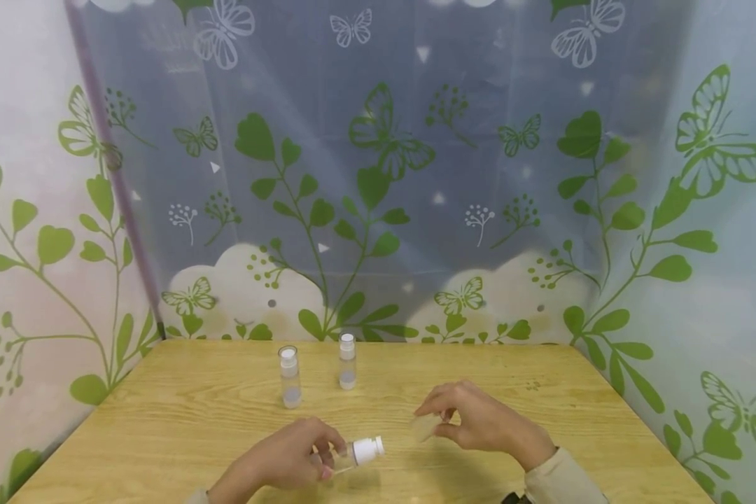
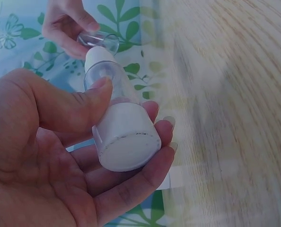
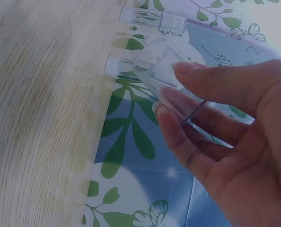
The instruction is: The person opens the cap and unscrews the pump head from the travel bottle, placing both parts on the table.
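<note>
My left hand (image 1: 296, 453) grips a small clear pump bottle (image 1: 367, 450) with a white pump top and white base, tilted over the table with its top toward the right. In the left wrist view, thumb and fingers wrap the body of this bottle (image 2: 126, 135). Just right of it, my right hand (image 1: 479, 420) pinches a clear plastic cap (image 1: 425, 425), apart from the bottle. The right wrist view shows the cap (image 3: 162, 71) between thumb and fingers, its round rim facing away from the palm.
Two similar capped bottles stand upright farther back: one bottle (image 1: 290, 381) on the left and another bottle (image 1: 347, 364) nearer the back edge. The wooden table (image 1: 183, 406) meets a blue curtain (image 1: 466, 231) printed with leaves and butterflies.
</note>
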